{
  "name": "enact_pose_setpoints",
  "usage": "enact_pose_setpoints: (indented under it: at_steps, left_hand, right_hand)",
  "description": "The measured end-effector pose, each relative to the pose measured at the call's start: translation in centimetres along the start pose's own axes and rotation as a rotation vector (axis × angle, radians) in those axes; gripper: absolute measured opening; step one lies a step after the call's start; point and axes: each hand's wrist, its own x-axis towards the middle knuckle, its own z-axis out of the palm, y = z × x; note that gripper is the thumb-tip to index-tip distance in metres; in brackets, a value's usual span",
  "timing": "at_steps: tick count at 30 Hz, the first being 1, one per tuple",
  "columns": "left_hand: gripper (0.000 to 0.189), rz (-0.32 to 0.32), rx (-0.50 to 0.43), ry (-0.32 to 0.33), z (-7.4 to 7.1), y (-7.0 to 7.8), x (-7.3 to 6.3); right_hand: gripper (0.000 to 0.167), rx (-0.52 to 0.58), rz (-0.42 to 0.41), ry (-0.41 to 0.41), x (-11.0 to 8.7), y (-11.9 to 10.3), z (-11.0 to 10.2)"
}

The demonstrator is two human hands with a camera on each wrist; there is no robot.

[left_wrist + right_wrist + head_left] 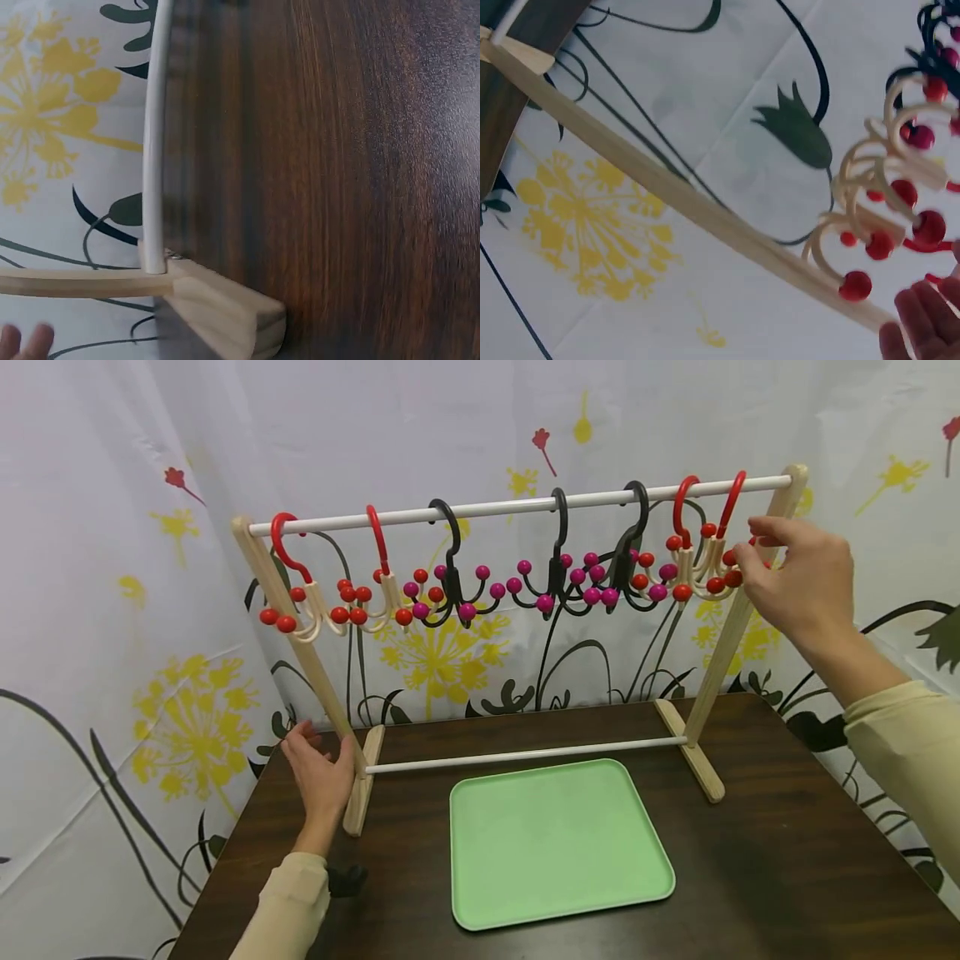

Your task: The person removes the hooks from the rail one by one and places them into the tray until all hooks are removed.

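In the upper right of the head view, the right hand (810, 577) is hovering with fingers loosely bent and thumb apart beside the rightmost red-hooked, cream-pronged hanger with red ball tips (730, 510), though whether it is touching cannot be told. That hanger is hanging at the right end of a white round rail (502, 508), in line with other red-hooked and black ball-tipped hangers. At lower left, the left hand (322, 772) is holding nothing, its fingers relaxed and parted beside the pale wooden left post (321, 689).
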Motion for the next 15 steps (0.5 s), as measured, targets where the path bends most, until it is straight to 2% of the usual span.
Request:
enact_pose_setpoints:
  at_steps: [3,5,7,12,15]
  left_hand:
    - [0.051,-0.011,-0.030,-0.038,0.5,-0.3,0.0]
    - [0.047,0.003,-0.042,-0.039,0.8,-0.4,-0.1]
    - [0.044,0.006,-0.043,-0.016,0.9,-0.5,-0.1]
    - [0.037,0.006,-0.048,0.047,1.1,-0.8,0.1]
    - [0.035,0.015,-0.046,0.039,1.5,-1.0,0.6]
  right_hand:
    - [0.046,-0.029,0.092,-0.166,1.7,0.2,-0.3]
    - [0.049,-0.055,0.105,-0.264,2.6,0.3,-0.3]
    - [0.051,-0.102,0.099,-0.327,3.3,0.1,-0.1]
    - [0.051,-0.224,0.117,-0.364,4.5,-0.2,0.6]
    - [0.047,-0.254,0.162,-0.360,4.7,-0.2,0.7]
